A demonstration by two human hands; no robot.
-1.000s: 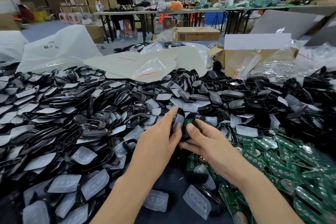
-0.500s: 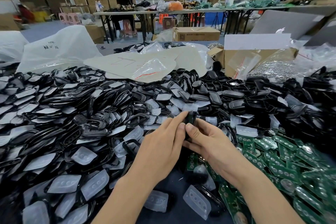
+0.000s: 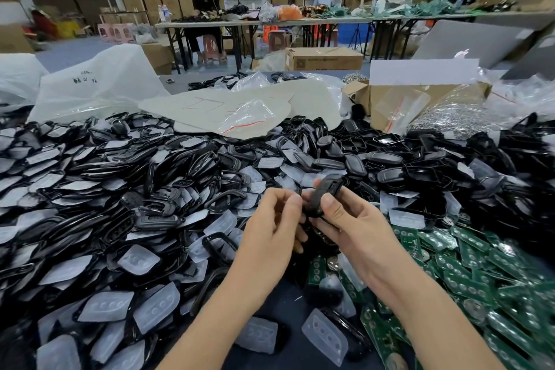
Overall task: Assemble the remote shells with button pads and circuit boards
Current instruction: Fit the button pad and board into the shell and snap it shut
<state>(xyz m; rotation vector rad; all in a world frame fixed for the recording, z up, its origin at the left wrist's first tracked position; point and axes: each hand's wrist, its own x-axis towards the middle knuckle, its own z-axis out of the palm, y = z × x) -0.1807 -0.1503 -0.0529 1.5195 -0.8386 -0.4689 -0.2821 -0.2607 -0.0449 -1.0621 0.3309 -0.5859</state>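
Near edge of the table (image 3: 288,309): translucent white rubber button pads (image 3: 326,336), lying loose. Near right corner: green circuit boards (image 3: 468,288), heaped. Held above the near middle: one black plastic remote shell (image 3: 322,192), tilted. My right hand (image 3: 357,228) grips it, thumb across. My left hand (image 3: 270,237) pinches its lower end with curled fingertips. Beyond: heap of black shells (image 3: 156,177). Far right edge: brown cardboard box (image 3: 387,99).

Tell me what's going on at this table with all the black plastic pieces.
A person is assembling remotes by hand. The right hand grips a black remote shell raised above the pile, while the left hand meets its lower end with curled fingers; whether they pinch it is unclear. Around them lie heaps of loose black shells and translucent button pads on the left, and green circuit boards on the right.
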